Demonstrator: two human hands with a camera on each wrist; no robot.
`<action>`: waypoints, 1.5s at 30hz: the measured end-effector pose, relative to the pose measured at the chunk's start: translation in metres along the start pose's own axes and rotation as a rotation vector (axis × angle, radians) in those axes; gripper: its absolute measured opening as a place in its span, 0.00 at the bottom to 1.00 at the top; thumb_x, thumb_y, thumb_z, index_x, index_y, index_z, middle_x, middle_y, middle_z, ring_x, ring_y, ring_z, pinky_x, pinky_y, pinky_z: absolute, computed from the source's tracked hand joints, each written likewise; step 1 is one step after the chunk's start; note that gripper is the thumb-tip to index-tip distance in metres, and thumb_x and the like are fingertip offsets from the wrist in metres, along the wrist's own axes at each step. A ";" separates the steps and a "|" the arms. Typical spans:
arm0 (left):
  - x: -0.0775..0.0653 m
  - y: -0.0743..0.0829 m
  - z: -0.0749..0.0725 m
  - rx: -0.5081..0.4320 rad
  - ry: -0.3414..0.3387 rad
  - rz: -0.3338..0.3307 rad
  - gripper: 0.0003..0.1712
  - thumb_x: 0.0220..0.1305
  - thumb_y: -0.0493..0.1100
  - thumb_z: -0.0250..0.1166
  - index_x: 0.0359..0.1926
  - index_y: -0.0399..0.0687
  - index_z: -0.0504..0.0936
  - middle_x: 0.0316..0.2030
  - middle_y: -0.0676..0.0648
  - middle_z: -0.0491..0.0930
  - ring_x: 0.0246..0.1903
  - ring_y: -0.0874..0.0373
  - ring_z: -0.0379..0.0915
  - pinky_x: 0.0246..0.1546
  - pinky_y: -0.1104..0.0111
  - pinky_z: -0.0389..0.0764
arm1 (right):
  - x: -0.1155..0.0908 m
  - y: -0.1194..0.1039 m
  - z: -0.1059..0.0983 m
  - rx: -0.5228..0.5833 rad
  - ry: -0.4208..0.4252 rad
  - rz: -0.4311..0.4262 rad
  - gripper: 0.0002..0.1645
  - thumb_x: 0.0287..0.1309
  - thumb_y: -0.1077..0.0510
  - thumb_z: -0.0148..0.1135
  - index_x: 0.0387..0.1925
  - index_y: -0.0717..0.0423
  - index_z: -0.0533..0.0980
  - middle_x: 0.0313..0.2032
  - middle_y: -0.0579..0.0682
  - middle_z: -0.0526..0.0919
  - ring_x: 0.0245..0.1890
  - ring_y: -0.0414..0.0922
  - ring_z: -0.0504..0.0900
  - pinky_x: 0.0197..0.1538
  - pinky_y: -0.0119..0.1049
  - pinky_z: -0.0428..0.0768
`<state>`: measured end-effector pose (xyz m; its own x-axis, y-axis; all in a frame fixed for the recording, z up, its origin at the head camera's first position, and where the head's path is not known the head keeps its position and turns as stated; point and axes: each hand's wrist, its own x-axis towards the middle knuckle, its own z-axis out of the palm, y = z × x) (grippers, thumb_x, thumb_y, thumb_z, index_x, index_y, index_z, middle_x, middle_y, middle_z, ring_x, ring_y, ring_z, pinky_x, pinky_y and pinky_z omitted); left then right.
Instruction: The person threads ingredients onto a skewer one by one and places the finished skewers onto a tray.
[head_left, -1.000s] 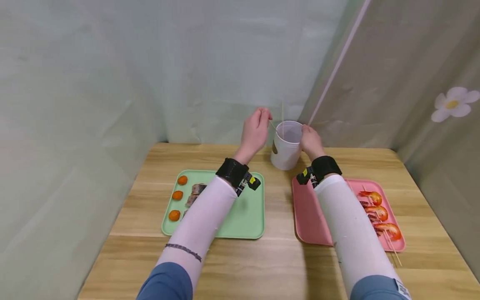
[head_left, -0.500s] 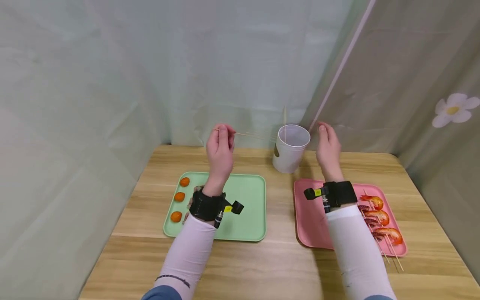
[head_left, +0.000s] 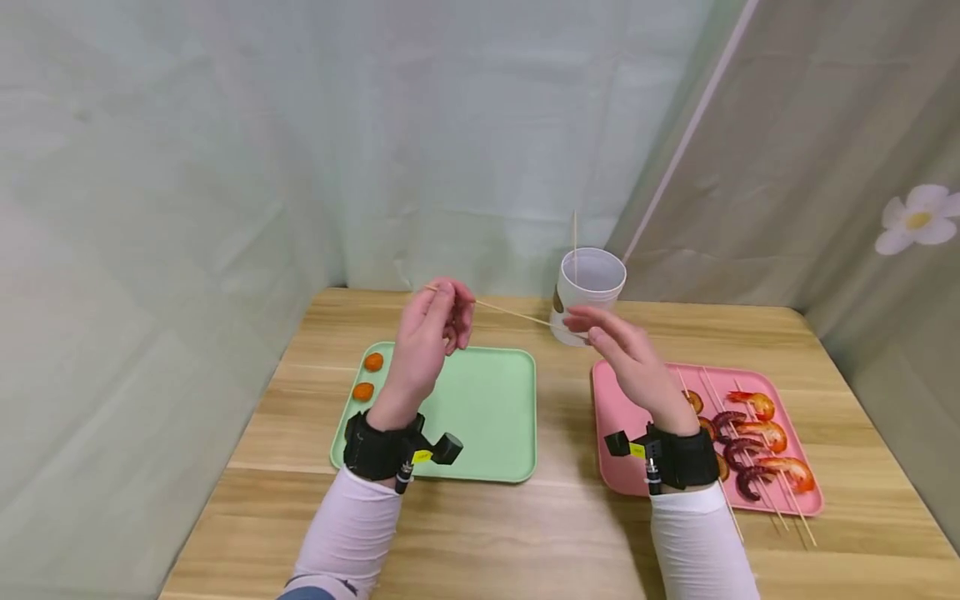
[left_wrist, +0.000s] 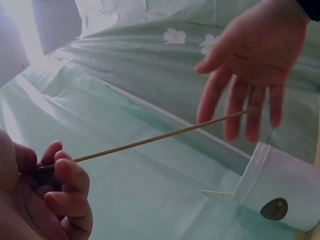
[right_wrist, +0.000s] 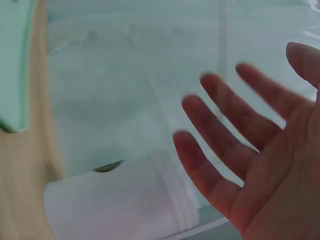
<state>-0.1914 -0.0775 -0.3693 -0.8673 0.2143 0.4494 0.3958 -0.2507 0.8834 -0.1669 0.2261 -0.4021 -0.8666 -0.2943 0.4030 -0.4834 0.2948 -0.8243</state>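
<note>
My left hand (head_left: 427,342) pinches a thin wooden skewer (head_left: 510,312) over the green tray (head_left: 487,408). The skewer's long end slants toward my right hand (head_left: 633,362), whose fingers are straight and spread. In the left wrist view the skewer's far tip (left_wrist: 240,114) lies in front of the right hand's fingers; whether they touch, I cannot tell. The right wrist view has that hand (right_wrist: 260,155) with nothing gripped. Behind it stands a white cup (head_left: 567,310) with another skewer (head_left: 575,237) upright in it.
Orange balls (head_left: 363,392) lie at the green tray's left; my left arm covers part of it. On the pink tray (head_left: 611,400), right, are skewers with shrimp (head_left: 787,471), curled dark purple pieces (head_left: 742,450) and round brown slices (head_left: 693,402). A curtain (head_left: 465,125) hangs behind the table.
My left hand has drawn the skewer away from the cup, left and toward me. My right hand has left the cup's side, gone right, then come forward to the skewer's far end.
</note>
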 end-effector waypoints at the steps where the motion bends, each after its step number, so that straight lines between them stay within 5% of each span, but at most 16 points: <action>1: 0.001 0.001 0.000 0.001 -0.021 -0.005 0.23 0.89 0.50 0.45 0.46 0.33 0.76 0.29 0.41 0.72 0.19 0.48 0.66 0.18 0.67 0.62 | 0.000 0.002 0.002 -0.009 -0.040 0.000 0.22 0.85 0.62 0.47 0.71 0.59 0.75 0.59 0.59 0.85 0.60 0.48 0.83 0.58 0.37 0.80; 7: 0.005 0.001 -0.001 -0.012 -0.134 -0.077 0.24 0.89 0.47 0.45 0.49 0.26 0.75 0.32 0.40 0.75 0.21 0.52 0.72 0.19 0.71 0.67 | -0.002 0.001 0.012 -0.076 -0.115 -0.004 0.19 0.83 0.62 0.50 0.65 0.56 0.80 0.33 0.46 0.83 0.35 0.45 0.81 0.40 0.37 0.78; 12: 0.007 0.002 -0.004 0.047 -0.221 -0.117 0.23 0.88 0.43 0.44 0.53 0.26 0.78 0.34 0.38 0.77 0.22 0.52 0.74 0.20 0.71 0.69 | -0.002 -0.003 0.013 -0.114 -0.105 0.020 0.15 0.82 0.61 0.54 0.55 0.53 0.86 0.39 0.44 0.86 0.40 0.43 0.78 0.46 0.34 0.77; 17: 0.008 0.004 -0.008 0.131 -0.286 -0.152 0.22 0.88 0.44 0.46 0.55 0.33 0.83 0.35 0.39 0.77 0.24 0.51 0.75 0.21 0.71 0.69 | -0.003 0.000 0.010 -0.133 -0.146 0.073 0.15 0.83 0.62 0.52 0.48 0.54 0.85 0.33 0.45 0.77 0.39 0.46 0.73 0.46 0.39 0.72; 31: 0.008 0.003 -0.016 0.173 -0.286 -0.169 0.19 0.87 0.43 0.49 0.58 0.37 0.83 0.35 0.28 0.74 0.24 0.52 0.75 0.21 0.71 0.67 | -0.006 -0.002 -0.002 -0.108 -0.152 0.153 0.14 0.83 0.60 0.53 0.46 0.57 0.84 0.44 0.50 0.86 0.47 0.54 0.77 0.53 0.37 0.74; 39: 0.004 0.006 -0.028 0.235 -0.255 -0.216 0.18 0.87 0.43 0.51 0.64 0.39 0.79 0.35 0.37 0.76 0.24 0.50 0.75 0.22 0.70 0.67 | -0.009 0.000 -0.010 -0.109 -0.100 0.158 0.14 0.84 0.60 0.52 0.45 0.59 0.84 0.44 0.52 0.85 0.45 0.54 0.76 0.49 0.36 0.73; 45: -0.002 0.001 -0.047 0.374 -0.273 -0.216 0.15 0.85 0.43 0.55 0.62 0.42 0.81 0.35 0.39 0.77 0.26 0.48 0.75 0.25 0.66 0.69 | -0.011 -0.001 -0.017 -0.121 -0.067 0.141 0.14 0.84 0.61 0.52 0.44 0.59 0.83 0.43 0.53 0.84 0.43 0.49 0.76 0.47 0.35 0.73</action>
<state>-0.2037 -0.1220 -0.3755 -0.8506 0.4749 0.2256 0.3408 0.1711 0.9244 -0.1592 0.2449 -0.3986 -0.9187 -0.3007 0.2560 -0.3723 0.4432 -0.8155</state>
